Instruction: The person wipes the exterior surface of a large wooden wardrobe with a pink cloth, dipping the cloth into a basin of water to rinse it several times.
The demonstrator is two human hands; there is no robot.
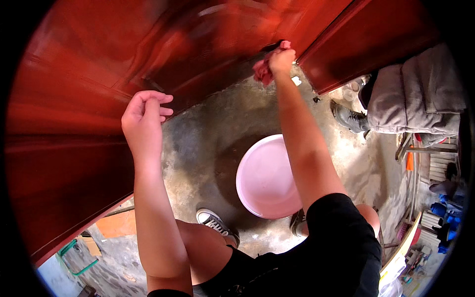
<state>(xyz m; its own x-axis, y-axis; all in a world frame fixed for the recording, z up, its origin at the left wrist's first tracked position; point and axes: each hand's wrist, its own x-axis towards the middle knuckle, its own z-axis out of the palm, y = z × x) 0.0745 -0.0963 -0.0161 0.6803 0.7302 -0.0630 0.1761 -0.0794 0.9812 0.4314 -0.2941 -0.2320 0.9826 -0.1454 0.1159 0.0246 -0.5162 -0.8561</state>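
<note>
My right hand point(282, 62) grips a crumpled pinkish-red cloth point(262, 72) near the lower edge of the glossy reddish-brown wooden door point(89, 64). Part of the cloth sticks out on both sides of my fist. My left hand point(143, 111) is raised in front of the same door, its fingers loosely bent and apart, with nothing in them. Whether it touches the wood I cannot tell. Below my right forearm a round pale pink basin point(264, 178) stands on the concrete floor; the forearm hides its right side.
My feet, one in a dark canvas shoe point(213, 221), flank the basin. Another reddish-brown panel point(366, 39) stands at the upper right, with a grey padded cloth point(415, 94) and a dark boot point(350, 118) beside it. Clutter including blue items point(448, 218) lines the right side.
</note>
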